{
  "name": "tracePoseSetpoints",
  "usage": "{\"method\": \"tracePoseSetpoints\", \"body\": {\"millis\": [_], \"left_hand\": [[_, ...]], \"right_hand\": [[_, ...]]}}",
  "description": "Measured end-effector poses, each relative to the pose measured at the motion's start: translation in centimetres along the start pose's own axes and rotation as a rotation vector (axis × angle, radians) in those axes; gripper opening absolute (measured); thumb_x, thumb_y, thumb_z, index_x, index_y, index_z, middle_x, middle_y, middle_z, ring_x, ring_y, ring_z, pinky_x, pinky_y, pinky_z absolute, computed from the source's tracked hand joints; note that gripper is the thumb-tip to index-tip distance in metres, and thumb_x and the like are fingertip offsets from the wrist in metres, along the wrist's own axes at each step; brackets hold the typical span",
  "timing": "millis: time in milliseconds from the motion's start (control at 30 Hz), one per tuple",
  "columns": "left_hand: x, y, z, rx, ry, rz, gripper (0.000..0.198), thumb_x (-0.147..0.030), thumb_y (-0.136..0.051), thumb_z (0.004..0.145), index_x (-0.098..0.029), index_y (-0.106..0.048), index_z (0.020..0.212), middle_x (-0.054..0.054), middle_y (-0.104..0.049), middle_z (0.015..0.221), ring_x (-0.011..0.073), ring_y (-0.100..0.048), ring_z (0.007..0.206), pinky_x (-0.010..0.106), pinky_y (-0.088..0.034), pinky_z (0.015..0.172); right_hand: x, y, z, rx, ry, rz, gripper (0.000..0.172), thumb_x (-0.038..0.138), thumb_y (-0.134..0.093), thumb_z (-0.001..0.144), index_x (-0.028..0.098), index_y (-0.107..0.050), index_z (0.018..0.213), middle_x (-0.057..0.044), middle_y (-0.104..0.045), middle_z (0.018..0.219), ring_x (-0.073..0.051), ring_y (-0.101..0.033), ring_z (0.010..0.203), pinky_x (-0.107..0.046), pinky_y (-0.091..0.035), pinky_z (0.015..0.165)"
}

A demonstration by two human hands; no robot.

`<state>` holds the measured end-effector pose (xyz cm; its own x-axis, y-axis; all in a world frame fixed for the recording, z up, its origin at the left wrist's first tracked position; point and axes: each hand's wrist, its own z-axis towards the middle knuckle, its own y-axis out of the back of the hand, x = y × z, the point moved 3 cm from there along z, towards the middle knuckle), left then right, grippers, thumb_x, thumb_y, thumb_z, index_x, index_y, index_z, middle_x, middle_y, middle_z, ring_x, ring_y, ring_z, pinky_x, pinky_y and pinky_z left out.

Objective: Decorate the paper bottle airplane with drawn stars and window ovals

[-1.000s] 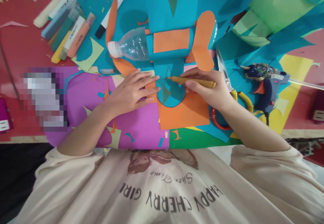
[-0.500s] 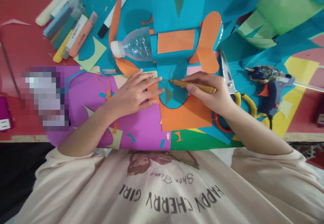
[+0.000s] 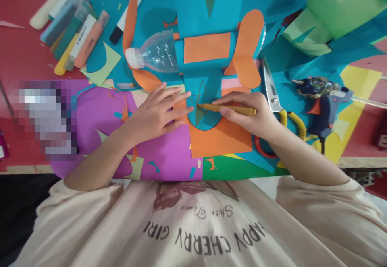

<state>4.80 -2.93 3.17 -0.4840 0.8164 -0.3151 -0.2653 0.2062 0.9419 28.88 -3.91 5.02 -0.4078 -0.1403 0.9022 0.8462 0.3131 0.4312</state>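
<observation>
In my right hand is a yellow-brown marker, its tip on the round-ended blue paper flap. A star outline is drawn there, partly coloured in at the lower left. My left hand lies flat with fingers spread, its fingertips at the flap's left edge. Beneath the flap is an orange sheet. The flap joins a clear plastic bottle lying on its side, wrapped in blue paper with an orange rectangle. Orange paper propeller blades stand at its right end.
Scissors and a blue glue gun lie to the right. Several markers sit at the upper left, near a pixelated object. Purple paper and coloured scraps spread over the table. Green paper rises at the upper right.
The marker tip has moved down and slightly left, from the star's middle to its lower-left part. My left hand stays on the paper. The view has shifted slightly.
</observation>
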Motion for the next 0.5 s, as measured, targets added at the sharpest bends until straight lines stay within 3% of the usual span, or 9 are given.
{"method": "tracePoseSetpoints", "body": {"millis": [233,367,500], "left_hand": [[0.09,-0.05,-0.13,0.047,0.04,-0.033,0.038,-0.046,-0.033,0.106,-0.032,-0.061,0.129,0.003,-0.051,0.15,0.028,-0.046,0.14,0.06,-0.035,0.118],[-0.03,0.05,-0.16,-0.014,0.009,-0.028,0.036,-0.042,-0.035,0.107,-0.028,-0.063,0.125,0.006,-0.054,0.148,0.0293,-0.048,0.138,0.059,-0.036,0.117],[-0.07,0.15,-0.2,-0.076,-0.051,-0.023,0.032,-0.039,-0.04,0.106,-0.024,-0.062,0.125,0.009,-0.056,0.144,0.0304,-0.05,0.136,0.059,-0.04,0.114]], "right_hand": [[-0.15,0.27,0.13,-0.077,-0.038,0.04,0.014,0.028,-0.065,0.089,0.021,-0.077,0.09,-0.003,-0.078,0.087,-0.017,-0.073,0.076,-0.029,-0.059,0.068],[-0.1,0.28,0.2,-0.063,-0.037,0.007,0.013,0.026,-0.065,0.089,0.02,-0.076,0.093,-0.003,-0.078,0.085,-0.017,-0.072,0.073,-0.028,-0.058,0.068],[-0.26,0.34,0.09,-0.032,-0.037,-0.072,0.018,0.029,-0.063,0.09,0.018,-0.076,0.098,-0.002,-0.076,0.08,-0.014,-0.067,0.063,-0.026,-0.054,0.059]]}}
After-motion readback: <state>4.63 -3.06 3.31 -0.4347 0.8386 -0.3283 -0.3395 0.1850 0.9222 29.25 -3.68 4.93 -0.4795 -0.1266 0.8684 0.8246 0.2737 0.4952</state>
